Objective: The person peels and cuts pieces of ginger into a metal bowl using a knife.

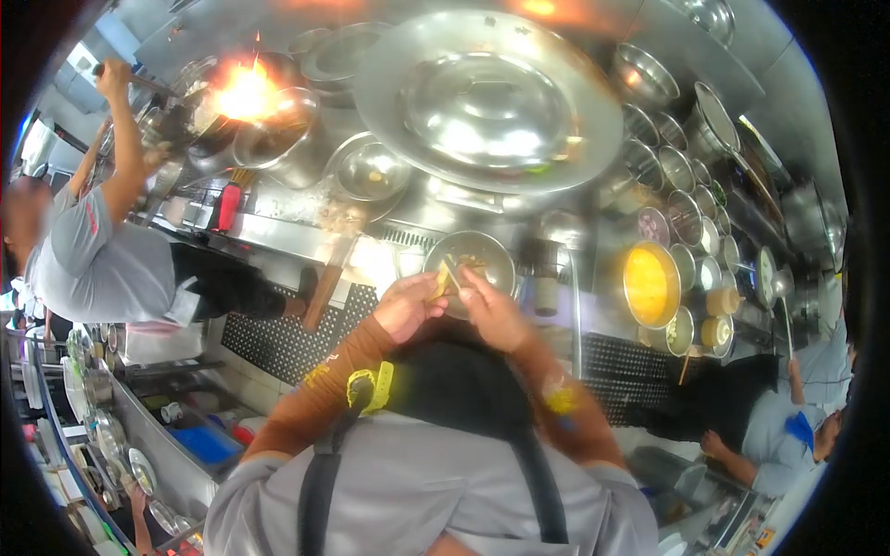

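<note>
My left hand (406, 308) is closed around a pale yellow piece of food (440, 281); its exact kind is too small to make out. Held in my right hand (494, 313) is a small knife (451, 270), its narrow metal blade against the yellow piece. Both hands are close together, over the near side of a metal bowl (496, 255). Some brownish bits (471, 263) lie inside this bowl. Fingers partly hide the knife's handle and the food.
A huge metal wok lid or pan (593, 102) stands beyond the bowl. Flames (247, 91) rise at the far left, where a co-worker (88, 250) lifts a pan. At right are several metal containers and a bowl of yellow liquid (651, 284). Another person (788, 426) stands at far right.
</note>
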Action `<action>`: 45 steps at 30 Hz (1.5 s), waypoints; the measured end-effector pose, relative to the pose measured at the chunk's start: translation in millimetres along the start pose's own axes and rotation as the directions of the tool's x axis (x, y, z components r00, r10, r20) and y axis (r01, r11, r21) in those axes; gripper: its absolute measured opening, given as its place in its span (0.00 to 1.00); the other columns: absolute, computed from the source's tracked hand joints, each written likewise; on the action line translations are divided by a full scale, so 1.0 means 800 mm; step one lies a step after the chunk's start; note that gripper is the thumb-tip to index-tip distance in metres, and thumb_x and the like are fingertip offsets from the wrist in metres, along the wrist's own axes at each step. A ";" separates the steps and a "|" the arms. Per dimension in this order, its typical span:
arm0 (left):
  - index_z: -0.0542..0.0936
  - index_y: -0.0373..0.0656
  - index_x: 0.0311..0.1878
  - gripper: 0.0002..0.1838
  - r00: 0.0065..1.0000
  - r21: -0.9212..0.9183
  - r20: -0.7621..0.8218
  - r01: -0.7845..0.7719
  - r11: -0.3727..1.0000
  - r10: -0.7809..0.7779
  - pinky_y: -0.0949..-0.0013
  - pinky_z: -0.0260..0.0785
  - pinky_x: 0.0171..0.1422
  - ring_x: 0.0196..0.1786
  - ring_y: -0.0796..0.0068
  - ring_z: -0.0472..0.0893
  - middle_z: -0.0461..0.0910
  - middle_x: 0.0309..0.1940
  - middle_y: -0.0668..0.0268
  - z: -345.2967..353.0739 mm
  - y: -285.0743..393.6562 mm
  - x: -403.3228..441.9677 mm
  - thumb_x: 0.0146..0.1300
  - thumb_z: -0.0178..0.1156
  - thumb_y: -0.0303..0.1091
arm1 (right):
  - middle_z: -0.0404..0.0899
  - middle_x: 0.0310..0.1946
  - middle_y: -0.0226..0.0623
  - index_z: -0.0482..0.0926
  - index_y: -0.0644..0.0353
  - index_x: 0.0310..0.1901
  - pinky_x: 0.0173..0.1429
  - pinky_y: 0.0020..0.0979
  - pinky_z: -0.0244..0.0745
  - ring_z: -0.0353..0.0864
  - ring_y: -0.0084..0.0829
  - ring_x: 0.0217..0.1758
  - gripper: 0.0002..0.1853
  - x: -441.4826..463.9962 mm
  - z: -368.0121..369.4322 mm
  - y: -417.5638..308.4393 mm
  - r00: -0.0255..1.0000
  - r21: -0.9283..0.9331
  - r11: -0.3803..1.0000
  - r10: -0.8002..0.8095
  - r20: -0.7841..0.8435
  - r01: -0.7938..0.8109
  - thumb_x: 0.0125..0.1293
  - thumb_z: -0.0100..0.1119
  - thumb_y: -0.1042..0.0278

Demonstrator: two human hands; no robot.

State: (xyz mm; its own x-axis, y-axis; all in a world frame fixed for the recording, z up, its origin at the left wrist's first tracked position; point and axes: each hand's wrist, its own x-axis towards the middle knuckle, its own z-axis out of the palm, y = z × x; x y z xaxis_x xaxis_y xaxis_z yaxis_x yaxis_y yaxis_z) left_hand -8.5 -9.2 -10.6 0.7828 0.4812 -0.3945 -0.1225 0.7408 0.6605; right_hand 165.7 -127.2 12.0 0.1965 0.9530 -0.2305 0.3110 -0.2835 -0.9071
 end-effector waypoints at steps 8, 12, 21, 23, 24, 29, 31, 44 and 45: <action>0.77 0.38 0.54 0.12 0.995 0.046 -0.072 -0.063 0.997 0.066 0.69 0.75 0.51 0.49 0.72 0.81 0.81 0.47 0.62 0.019 0.004 0.002 0.73 0.53 0.32 | 0.73 0.61 0.60 0.65 0.62 0.70 0.63 0.41 0.73 0.76 0.53 0.62 0.28 -0.010 0.020 -0.008 0.983 -0.147 0.974 -0.180 -0.021 0.175 0.75 0.49 0.54; 0.77 0.38 0.54 0.12 0.993 0.026 -0.087 -0.084 0.996 0.086 0.67 0.75 0.52 0.49 0.70 0.81 0.81 0.46 0.62 0.020 0.000 0.004 0.72 0.54 0.31 | 0.73 0.61 0.60 0.65 0.63 0.70 0.62 0.41 0.73 0.77 0.54 0.61 0.28 -0.012 0.019 -0.015 0.991 -0.136 0.982 -0.134 0.002 0.133 0.75 0.50 0.54; 0.75 0.34 0.57 0.14 0.992 0.022 -0.093 -0.081 0.996 0.082 0.63 0.73 0.57 0.53 0.67 0.80 0.80 0.50 0.59 0.024 0.001 -0.003 0.72 0.53 0.28 | 0.74 0.60 0.59 0.62 0.59 0.72 0.60 0.43 0.75 0.79 0.55 0.57 0.30 -0.011 0.025 -0.005 0.989 -0.204 0.968 -0.148 0.001 0.145 0.75 0.46 0.49; 0.75 0.33 0.57 0.14 0.993 0.058 -0.086 -0.078 0.995 0.083 0.63 0.74 0.57 0.53 0.66 0.80 0.80 0.50 0.58 0.027 0.001 -0.009 0.71 0.52 0.27 | 0.74 0.60 0.59 0.62 0.59 0.72 0.59 0.43 0.76 0.80 0.55 0.56 0.31 -0.010 0.024 -0.007 0.993 -0.236 0.965 -0.114 0.006 0.112 0.75 0.45 0.49; 0.75 0.33 0.57 0.14 0.993 0.058 -0.081 -0.079 0.995 0.084 0.63 0.74 0.57 0.53 0.66 0.80 0.80 0.51 0.58 0.025 -0.001 -0.010 0.71 0.52 0.27 | 0.74 0.60 0.59 0.62 0.59 0.72 0.59 0.43 0.76 0.80 0.55 0.55 0.31 -0.010 0.024 -0.007 0.995 -0.252 0.963 -0.097 0.008 0.096 0.75 0.45 0.48; 0.74 0.32 0.58 0.15 0.997 0.101 -0.053 -0.042 0.994 0.047 0.64 0.75 0.57 0.53 0.67 0.80 0.80 0.52 0.57 0.020 -0.001 -0.013 0.72 0.52 0.27 | 0.75 0.59 0.59 0.62 0.59 0.72 0.58 0.43 0.76 0.81 0.55 0.54 0.30 -0.005 0.028 0.009 0.975 -0.226 0.955 -0.213 -0.071 0.192 0.75 0.46 0.49; 0.74 0.32 0.58 0.15 0.999 0.127 -0.037 -0.026 0.992 0.031 0.65 0.76 0.56 0.52 0.67 0.81 0.80 0.52 0.58 0.016 -0.004 -0.015 0.72 0.52 0.28 | 0.76 0.57 0.59 0.62 0.59 0.72 0.58 0.42 0.76 0.81 0.54 0.54 0.30 -0.005 0.025 0.008 0.983 -0.194 0.969 -0.171 -0.061 0.156 0.75 0.47 0.50; 0.69 0.37 0.65 0.20 0.997 -0.063 0.030 0.068 0.996 -0.066 0.62 0.73 0.59 0.56 0.63 0.78 0.79 0.51 0.57 -0.003 -0.010 -0.009 0.71 0.54 0.28 | 0.83 0.42 0.49 0.65 0.59 0.71 0.46 0.35 0.78 0.84 0.40 0.40 0.27 0.015 0.006 0.033 0.971 -0.066 0.986 -0.161 -0.177 0.152 0.77 0.45 0.53; 0.69 0.37 0.65 0.21 0.999 -0.090 0.001 0.052 0.995 -0.053 0.63 0.73 0.58 0.56 0.64 0.78 0.79 0.52 0.58 -0.007 -0.012 -0.006 0.71 0.55 0.28 | 0.83 0.40 0.45 0.65 0.59 0.71 0.44 0.33 0.77 0.82 0.34 0.36 0.27 0.005 -0.003 0.008 0.996 0.026 0.999 -0.043 -0.080 0.045 0.77 0.45 0.53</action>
State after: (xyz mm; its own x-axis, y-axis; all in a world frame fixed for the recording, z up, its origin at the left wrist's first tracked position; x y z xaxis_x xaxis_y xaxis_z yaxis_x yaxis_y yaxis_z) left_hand -14.2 -16.0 -18.7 0.7887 0.4411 -0.4282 -0.1354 0.8040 0.5789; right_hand 170.6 -125.2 5.8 0.2569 0.9527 -0.1625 0.2954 -0.2375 -0.9254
